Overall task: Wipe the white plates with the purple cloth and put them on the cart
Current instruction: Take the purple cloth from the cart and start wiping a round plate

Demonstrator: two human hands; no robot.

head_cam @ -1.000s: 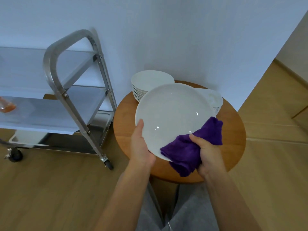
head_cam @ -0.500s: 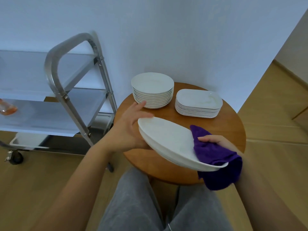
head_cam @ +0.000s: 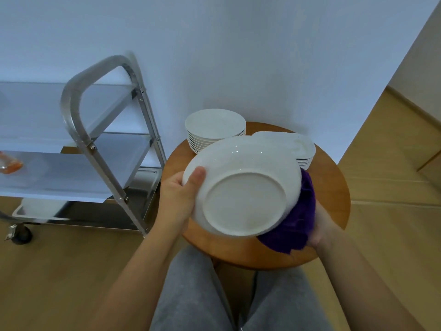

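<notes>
At frame centre the left hand (head_cam: 177, 199) gripped the upturned white plate (head_cam: 243, 187) by its rim; the right hand (head_cam: 319, 225) clutched the purple cloth (head_cam: 296, 225) against its lower-right edge

We face a plain pale wall (head_cam: 238, 56) over a wood floor (head_cam: 59, 271). A round wooden table (head_cam: 334, 187) stands against it; a beige wall (head_cam: 420, 56) angles off at right.

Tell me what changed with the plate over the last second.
The held plate was flipped: its underside now faces the camera. The left hand regripped its rim, and the right hand moved the purple cloth behind it. Both plate stacks and the cart stayed put.
</notes>
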